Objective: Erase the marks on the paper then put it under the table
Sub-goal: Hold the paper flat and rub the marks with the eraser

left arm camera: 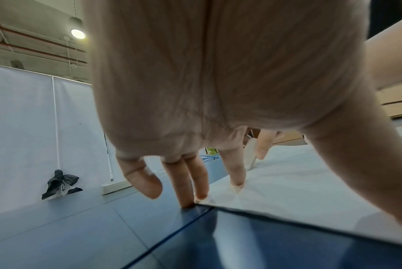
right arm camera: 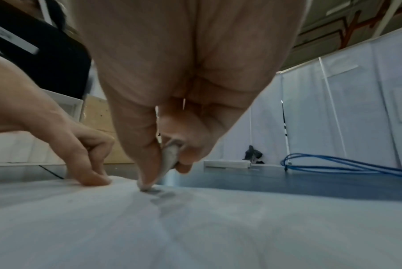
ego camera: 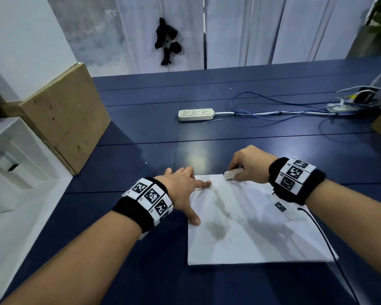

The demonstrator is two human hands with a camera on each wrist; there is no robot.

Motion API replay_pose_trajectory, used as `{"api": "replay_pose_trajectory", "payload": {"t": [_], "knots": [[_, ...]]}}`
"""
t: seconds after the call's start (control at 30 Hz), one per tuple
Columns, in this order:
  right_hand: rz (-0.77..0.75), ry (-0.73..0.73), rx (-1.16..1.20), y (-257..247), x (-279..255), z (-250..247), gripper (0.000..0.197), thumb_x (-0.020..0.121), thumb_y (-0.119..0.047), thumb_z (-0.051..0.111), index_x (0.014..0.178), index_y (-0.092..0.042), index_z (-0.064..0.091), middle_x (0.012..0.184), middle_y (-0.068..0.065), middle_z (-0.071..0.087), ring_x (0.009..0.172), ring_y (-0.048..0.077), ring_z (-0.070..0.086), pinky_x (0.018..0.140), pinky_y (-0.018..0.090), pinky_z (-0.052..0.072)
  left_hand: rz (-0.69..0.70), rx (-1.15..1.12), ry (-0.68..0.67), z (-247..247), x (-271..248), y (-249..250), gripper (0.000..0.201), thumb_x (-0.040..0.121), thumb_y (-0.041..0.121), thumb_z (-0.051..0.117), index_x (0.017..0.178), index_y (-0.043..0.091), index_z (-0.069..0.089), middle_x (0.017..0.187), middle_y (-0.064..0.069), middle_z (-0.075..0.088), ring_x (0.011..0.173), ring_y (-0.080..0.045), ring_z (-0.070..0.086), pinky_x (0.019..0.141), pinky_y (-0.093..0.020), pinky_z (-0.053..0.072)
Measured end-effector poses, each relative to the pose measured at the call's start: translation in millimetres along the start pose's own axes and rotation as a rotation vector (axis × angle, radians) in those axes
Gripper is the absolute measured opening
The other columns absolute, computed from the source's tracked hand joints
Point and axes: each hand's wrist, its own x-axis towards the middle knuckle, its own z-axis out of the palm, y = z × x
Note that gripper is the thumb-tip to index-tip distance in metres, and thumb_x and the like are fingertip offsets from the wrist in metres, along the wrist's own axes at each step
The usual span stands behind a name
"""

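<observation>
A white sheet of paper with grey smudged pencil marks lies on the dark blue table. My left hand presses spread, straight fingers on the paper's left edge and far left corner; its fingertips touch the sheet. My right hand pinches a white eraser at the paper's far edge. In the right wrist view the eraser is held between thumb and fingers, its tip down on the paper beside a grey mark.
A white power strip and blue cables lie farther back on the table. A cardboard box leans at the left edge. A thin black cord runs over the paper's right side.
</observation>
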Motion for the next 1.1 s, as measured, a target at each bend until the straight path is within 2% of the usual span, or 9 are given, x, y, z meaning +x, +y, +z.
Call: {"api": "replay_pose_trajectory", "payload": {"t": [0.13,0.27,0.4,0.5,0.6,0.73,0.87,1.03,1.1], "knots": [[-0.051,-0.106,0.032,0.5,-15.0,5.4,0.022,0.073,-0.034,0.073,0.094,-0.028,0.077,0.089,-0.008,0.072,0.073,0.010,0.060,0.073,0.029,0.053,-0.009,-0.002,-0.004,0.7,1.9,0.6,0.112,0.057,0.077,0.074,0.151,0.045,0.022,0.127,0.002,0.034,0.125,-0.019,0.034,0.107,-0.044,0.027],[-0.043,-0.225,0.083,-3.0,-20.1,2.8,0.028,0.065,-0.044,0.070,0.091,-0.035,0.075,0.082,-0.009,0.072,0.064,0.019,0.068,0.058,0.034,0.058,-0.021,0.011,-0.009,0.1,3.4,0.5,0.113,0.054,0.078,0.075,0.149,0.046,0.025,0.127,0.002,0.035,0.124,-0.019,0.036,0.103,-0.046,0.030],[0.013,-0.049,0.054,3.0,-1.9,-0.9,0.023,0.079,-0.022,0.071,0.101,-0.020,0.077,0.088,-0.006,0.069,0.060,0.008,0.058,0.042,0.007,0.041,-0.030,0.017,-0.021,-0.2,3.5,1.5,0.115,0.053,0.079,0.074,0.150,0.049,0.020,0.127,0.002,0.034,0.125,-0.020,0.036,0.102,-0.048,0.032],[-0.038,-0.067,0.040,1.8,-11.0,1.9,0.023,0.077,-0.025,0.072,0.100,-0.023,0.077,0.093,-0.006,0.071,0.066,0.007,0.055,0.052,0.009,0.042,-0.046,-0.014,-0.013,0.6,1.8,2.3,0.107,0.058,0.083,0.067,0.149,0.049,0.023,0.128,0.002,0.034,0.126,-0.020,0.035,0.104,-0.050,0.030],[-0.080,-0.238,0.086,-2.8,-27.3,4.1,0.026,0.069,-0.033,0.069,0.094,-0.030,0.076,0.089,-0.012,0.069,0.064,0.012,0.065,0.059,0.026,0.055,-0.047,-0.019,0.007,2.1,1.6,3.6,0.103,0.061,0.082,0.066,0.149,0.044,0.027,0.129,0.001,0.035,0.127,-0.021,0.036,0.105,-0.051,0.028],[-0.053,-0.155,0.041,-0.4,-13.8,3.2,0.023,0.074,-0.034,0.071,0.095,-0.027,0.076,0.085,-0.005,0.072,0.067,0.018,0.069,0.045,0.007,0.042,-0.047,-0.022,0.015,1.8,2.1,5.3,0.104,0.059,0.080,0.070,0.148,0.044,0.029,0.126,0.001,0.036,0.125,-0.021,0.036,0.104,-0.049,0.028],[0.000,-0.028,0.018,2.3,-2.8,1.0,0.021,0.079,-0.024,0.071,0.099,-0.020,0.077,0.089,-0.005,0.070,0.064,0.008,0.059,0.041,0.005,0.038,-0.041,0.014,0.013,1.4,1.6,7.0,0.105,0.060,0.081,0.067,0.149,0.046,0.024,0.126,0.000,0.036,0.124,-0.022,0.034,0.103,-0.050,0.027],[-0.095,-0.328,0.134,-2.9,-32.8,3.6,0.024,0.072,-0.032,0.072,0.095,-0.028,0.076,0.084,-0.004,0.072,0.057,0.019,0.067,0.046,0.014,0.047,-0.039,0.041,0.020,2.1,3.0,6.5,0.106,0.061,0.081,0.066,0.150,0.042,0.026,0.129,-0.002,0.037,0.123,-0.025,0.034,0.103,-0.051,0.027],[-0.095,-0.327,0.131,-3.3,-30.5,2.6,0.024,0.072,-0.031,0.073,0.096,-0.028,0.075,0.083,-0.001,0.073,0.054,0.019,0.068,0.047,0.016,0.049,-0.034,0.049,0.024,1.8,3.5,6.6,0.106,0.060,0.082,0.066,0.149,0.042,0.026,0.128,-0.002,0.037,0.123,-0.025,0.034,0.101,-0.049,0.028]]}}
